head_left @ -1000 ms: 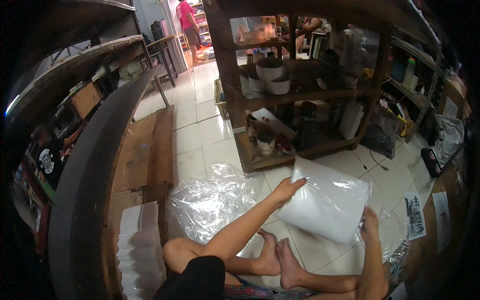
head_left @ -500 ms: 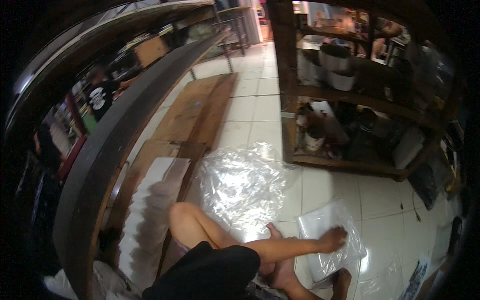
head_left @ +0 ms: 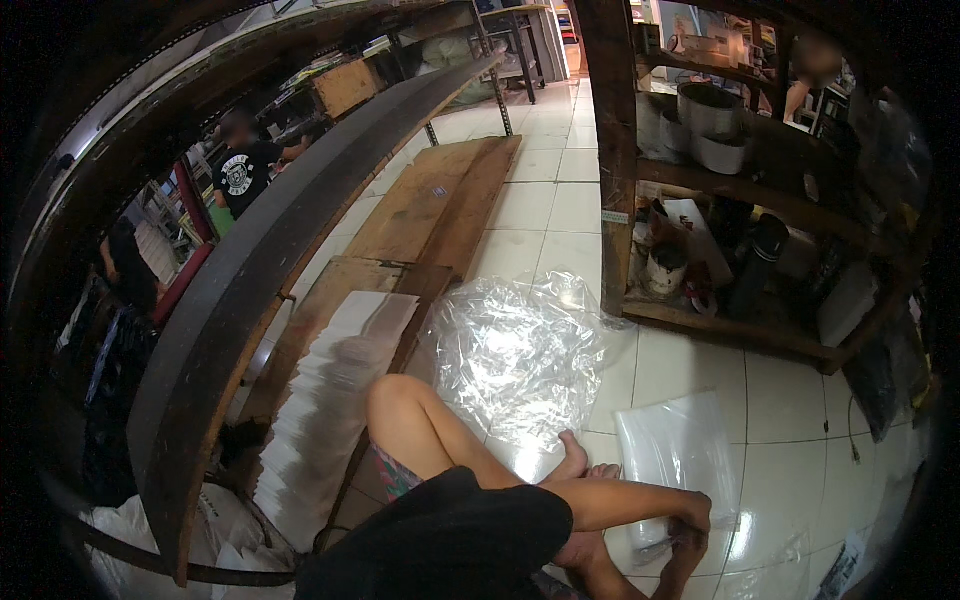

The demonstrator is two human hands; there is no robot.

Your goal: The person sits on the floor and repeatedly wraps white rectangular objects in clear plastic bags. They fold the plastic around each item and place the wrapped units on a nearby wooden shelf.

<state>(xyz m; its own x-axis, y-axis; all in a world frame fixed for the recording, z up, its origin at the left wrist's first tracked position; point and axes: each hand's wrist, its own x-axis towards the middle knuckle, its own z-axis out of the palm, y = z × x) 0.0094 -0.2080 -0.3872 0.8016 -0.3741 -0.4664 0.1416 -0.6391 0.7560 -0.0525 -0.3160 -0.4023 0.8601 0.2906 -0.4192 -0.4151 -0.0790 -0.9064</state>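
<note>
A flat clear plastic bag (head_left: 680,450) with a white stack inside lies on the tiles at the lower right. My left hand (head_left: 695,510) reaches across to its near right part, fingers bent down and closed on the plastic. Close beneath it, my right hand (head_left: 686,546) also has its fingers curled in at the bag's near edge. The plastic is bunched beside the hands, and the fingertips are partly hidden. Left of the bag are my bare feet (head_left: 572,458) and bent knee.
A crumpled heap of clear plastic (head_left: 515,350) covers tiles ahead. White sheets (head_left: 335,390) lie fanned along wooden boards (head_left: 430,200) at left, under a dark shelf edge (head_left: 250,250). A wooden rack (head_left: 720,325) with cans stands right. Two people are beyond the left shelf.
My left hand has moved from the top of the bag to its near edge, beside my right hand. The view has shifted, so the surroundings appear farther right.
</note>
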